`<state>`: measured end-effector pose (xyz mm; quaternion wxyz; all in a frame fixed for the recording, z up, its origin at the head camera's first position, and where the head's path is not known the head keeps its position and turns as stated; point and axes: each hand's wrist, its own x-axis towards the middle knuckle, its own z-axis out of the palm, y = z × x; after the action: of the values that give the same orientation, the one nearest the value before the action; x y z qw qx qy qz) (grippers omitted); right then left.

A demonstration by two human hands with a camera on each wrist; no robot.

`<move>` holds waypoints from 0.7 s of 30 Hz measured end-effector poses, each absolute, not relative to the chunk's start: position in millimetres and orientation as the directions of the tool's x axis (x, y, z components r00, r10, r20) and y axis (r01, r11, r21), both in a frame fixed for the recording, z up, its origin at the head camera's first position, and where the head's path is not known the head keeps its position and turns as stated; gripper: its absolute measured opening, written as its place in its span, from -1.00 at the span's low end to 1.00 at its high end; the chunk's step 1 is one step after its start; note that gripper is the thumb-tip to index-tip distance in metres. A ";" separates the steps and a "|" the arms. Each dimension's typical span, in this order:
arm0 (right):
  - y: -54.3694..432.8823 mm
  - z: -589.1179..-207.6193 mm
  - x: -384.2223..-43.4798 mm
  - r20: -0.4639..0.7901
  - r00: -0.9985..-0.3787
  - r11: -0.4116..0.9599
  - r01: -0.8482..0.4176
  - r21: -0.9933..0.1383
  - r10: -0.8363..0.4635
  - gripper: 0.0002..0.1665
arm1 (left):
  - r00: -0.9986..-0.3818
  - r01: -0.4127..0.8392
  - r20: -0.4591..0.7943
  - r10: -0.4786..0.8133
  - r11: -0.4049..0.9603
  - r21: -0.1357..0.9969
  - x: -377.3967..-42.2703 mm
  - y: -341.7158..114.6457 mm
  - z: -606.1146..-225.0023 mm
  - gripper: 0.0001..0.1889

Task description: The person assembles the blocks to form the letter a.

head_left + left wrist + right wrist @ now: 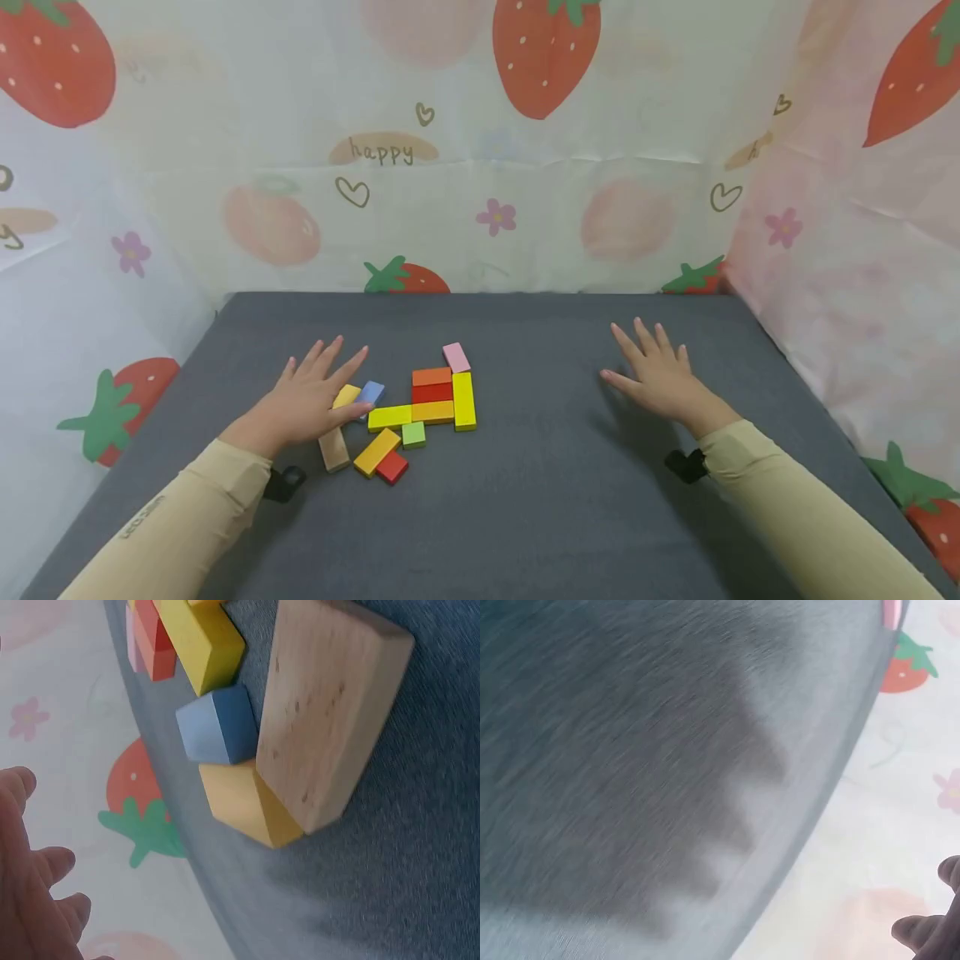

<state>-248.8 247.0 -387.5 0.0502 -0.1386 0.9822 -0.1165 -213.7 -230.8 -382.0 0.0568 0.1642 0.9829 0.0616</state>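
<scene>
My left hand [306, 402] hovers with spread fingers over the left end of a group of coloured blocks, holding nothing. Below it lie a bare wood block [326, 712], a blue block [217, 726] and a pale yellow block [247, 802], side by side in the left wrist view. To their right, a red block [432, 392], an orange block [432, 377] and a long yellow block [464, 402] lie against one another, with a pink block [456, 357] at the top. My right hand [660, 382] is held above the cloth at the right, fingers spread, with nothing in it.
A dark grey cloth [540, 500] covers the table. Nearer me lie a green block [413, 435], a yellow-orange block [377, 452] and a small red block [392, 467]. Strawberry-print curtains [465, 192] enclose the back and both sides.
</scene>
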 end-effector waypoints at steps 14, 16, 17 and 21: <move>202.0 -385.4 -262.0 -0.058 -0.950 0.872 -0.255 -0.419 -0.306 -0.08 | -0.930 0.335 -0.068 0.362 0.908 0.252 -219.3 -215.4 -387.2 -0.10; 194.9 -386.5 -263.4 -0.062 -0.949 0.855 -0.249 -0.454 -0.310 -0.09 | -0.925 0.342 -0.065 0.373 0.896 0.282 -220.4 -211.8 -386.7 -0.10; 191.4 -387.6 -264.2 -0.066 -0.947 0.847 -0.247 -0.470 -0.313 -0.09 | -0.924 0.343 -0.066 0.377 0.891 0.299 -221.1 -209.7 -386.6 -0.09; 177.1 -391.3 -266.6 -0.072 -0.942 0.818 -0.246 -0.519 -0.329 -0.08 | -0.919 0.350 -0.056 0.391 0.871 0.344 -224.8 -200.7 -388.8 -0.08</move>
<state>-266.6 177.1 -391.3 0.0792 -0.1511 0.9502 -0.2607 -224.8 -200.7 -388.8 0.0618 0.1917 0.9653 0.1660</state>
